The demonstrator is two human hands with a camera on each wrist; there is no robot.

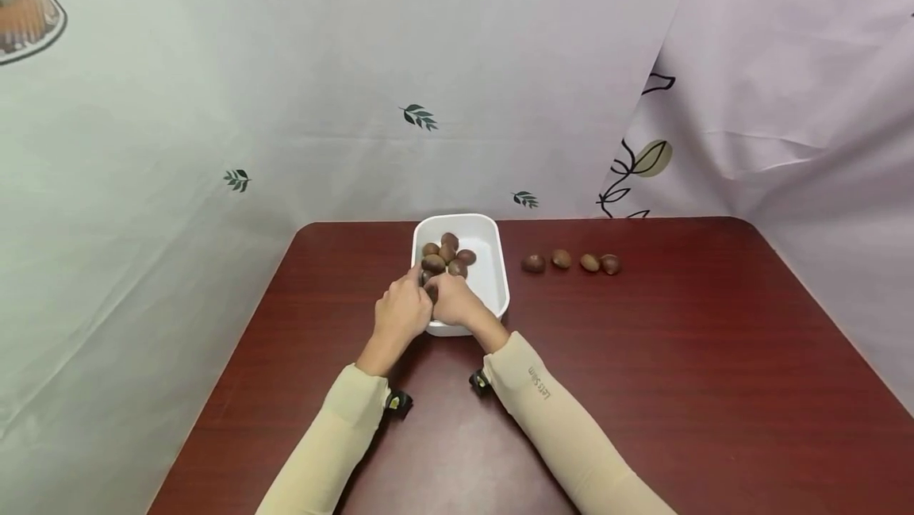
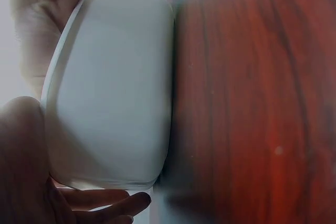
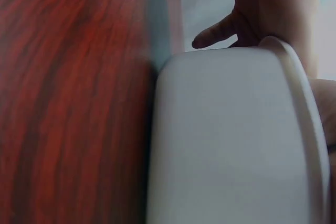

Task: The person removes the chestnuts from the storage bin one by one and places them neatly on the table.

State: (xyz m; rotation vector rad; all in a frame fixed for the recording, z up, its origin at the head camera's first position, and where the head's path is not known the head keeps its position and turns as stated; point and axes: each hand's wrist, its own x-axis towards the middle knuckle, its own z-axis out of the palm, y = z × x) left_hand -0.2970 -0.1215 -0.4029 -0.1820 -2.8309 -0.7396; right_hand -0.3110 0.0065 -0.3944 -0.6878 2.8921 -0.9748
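Note:
A white rectangular tray (image 1: pixel 494 281) stands near the table's back edge with several chestnuts (image 1: pixel 447 251) gathered in its left part. At the tray's front-left side, my left hand (image 1: pixel 401 310) grips the wall, its fingers (image 2: pixel 105 205) bent along the outside; the thumb's place is hidden. My right hand (image 1: pixel 453 301) reaches over the front rim into the tray, fingers bent down among the chestnuts at the left. Whether those fingertips pinch a chestnut is hidden behind the hand. Both wrist views mostly show the tray's outer front wall.
To the right of the tray, several chestnuts (image 1: pixel 561 259) lie in a loose row on the dark red wooden table (image 1: pixel 643 356). A pale printed curtain (image 1: pixel 321 118) hangs behind the table's back edge and down both sides.

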